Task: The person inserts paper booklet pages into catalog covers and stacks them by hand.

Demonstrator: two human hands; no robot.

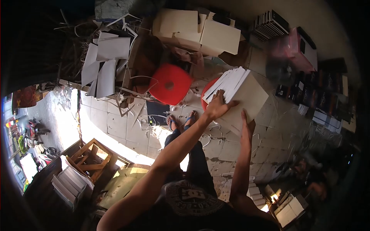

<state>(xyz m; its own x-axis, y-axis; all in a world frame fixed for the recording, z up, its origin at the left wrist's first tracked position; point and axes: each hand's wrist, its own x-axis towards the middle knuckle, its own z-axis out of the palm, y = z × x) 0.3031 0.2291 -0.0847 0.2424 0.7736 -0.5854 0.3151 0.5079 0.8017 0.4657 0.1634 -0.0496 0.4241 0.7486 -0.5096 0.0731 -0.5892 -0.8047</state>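
Note:
A stack of white booklets or paper bundles [226, 84] with a large cream sheet [250, 94] beside and over it sits in front of me, above a red stool [204, 93] that is mostly hidden. My left hand [219, 107] lies on the white paper, its fingers spread and its thumb reaching onto the cream sheet. At the near edge of the cream sheet is my right hand [248, 125], thumb on top; its other fingers are tucked out of sight at the edge.
Another red stool [169, 84] stands left of the stack. Loose white sheets [111, 50] and paper strips heap at upper left. Cream stacks [219, 36] stand at the back, dark books [271, 25] at upper right. Paper scraps litter the tiled floor [115, 119]. A wooden frame [92, 159] is at lower left.

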